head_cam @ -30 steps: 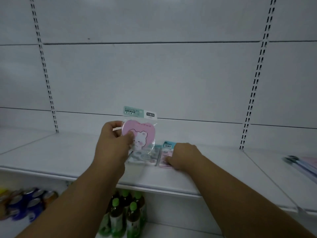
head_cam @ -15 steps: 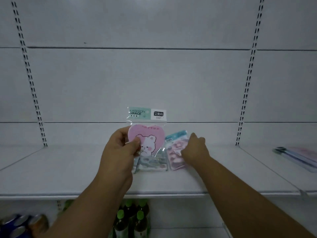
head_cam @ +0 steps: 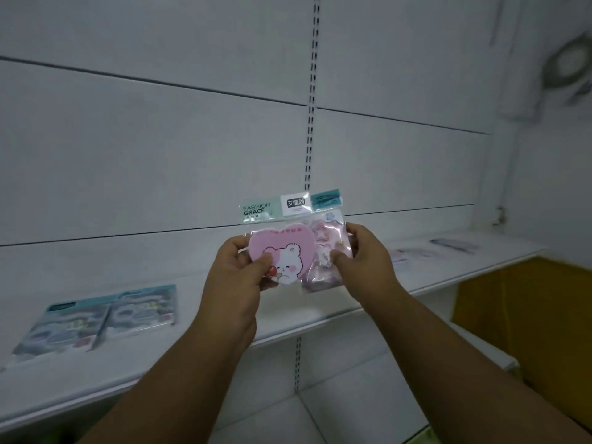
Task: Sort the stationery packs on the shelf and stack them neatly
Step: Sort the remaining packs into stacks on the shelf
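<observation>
Stationery packs are being gathered above a white shelf point(head_cam: 320, 318), the largest element, which serves as the sorting surface. Two blue packs point(head_cam: 102, 315) lie flat side by side at far left, seemingly already grouped by kind; blurred packs point(head_cam: 416, 253) rest far right. At centre, held clear of the shelf, the left hand point(head_cam: 237, 277) pinches a pink heart pack point(head_cam: 282, 251) while the right hand point(head_cam: 365, 261) pinches a pink star pack point(head_cam: 326, 248) just behind it, probably overlapped to square their edges before stacking.
</observation>
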`<control>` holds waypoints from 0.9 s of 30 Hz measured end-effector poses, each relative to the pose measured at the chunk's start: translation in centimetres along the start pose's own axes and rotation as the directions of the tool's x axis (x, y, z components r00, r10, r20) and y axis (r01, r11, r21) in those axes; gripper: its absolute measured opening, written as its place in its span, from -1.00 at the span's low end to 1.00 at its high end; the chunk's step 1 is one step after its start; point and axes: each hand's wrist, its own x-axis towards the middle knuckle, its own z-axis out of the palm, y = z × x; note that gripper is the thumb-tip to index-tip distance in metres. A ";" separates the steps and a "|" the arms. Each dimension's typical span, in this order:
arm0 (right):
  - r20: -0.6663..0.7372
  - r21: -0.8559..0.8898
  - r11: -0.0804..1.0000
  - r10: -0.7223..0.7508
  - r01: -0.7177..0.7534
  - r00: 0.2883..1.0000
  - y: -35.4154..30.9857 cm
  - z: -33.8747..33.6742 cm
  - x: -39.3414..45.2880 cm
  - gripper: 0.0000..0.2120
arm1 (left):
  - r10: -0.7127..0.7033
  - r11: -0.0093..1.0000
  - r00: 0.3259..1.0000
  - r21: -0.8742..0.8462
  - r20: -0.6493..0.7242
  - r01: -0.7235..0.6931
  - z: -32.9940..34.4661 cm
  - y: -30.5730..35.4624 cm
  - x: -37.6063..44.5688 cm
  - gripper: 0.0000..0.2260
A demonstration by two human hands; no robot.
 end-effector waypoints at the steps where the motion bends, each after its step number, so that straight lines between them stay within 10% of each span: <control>1: -0.022 -0.006 1.000 0.010 -0.010 1.000 0.9 -1.8 0.1 -0.63 | -0.003 1.000 1.000 0.006 0.020 0.003 1.7 -0.6 0.0 -0.81; 14: -0.128 -0.080 0.990 0.106 -0.116 0.986 13.2 -26.3 6.9 -0.65 | -0.145 0.986 0.988 -0.070 0.045 0.148 28.1 -10.1 0.4 -0.81; 27: -0.133 -0.058 0.994 0.084 -0.093 0.987 24.4 -31.4 20.6 -0.63 | -0.207 0.947 0.972 0.228 -0.114 0.229 41.3 -20.4 13.9 -0.87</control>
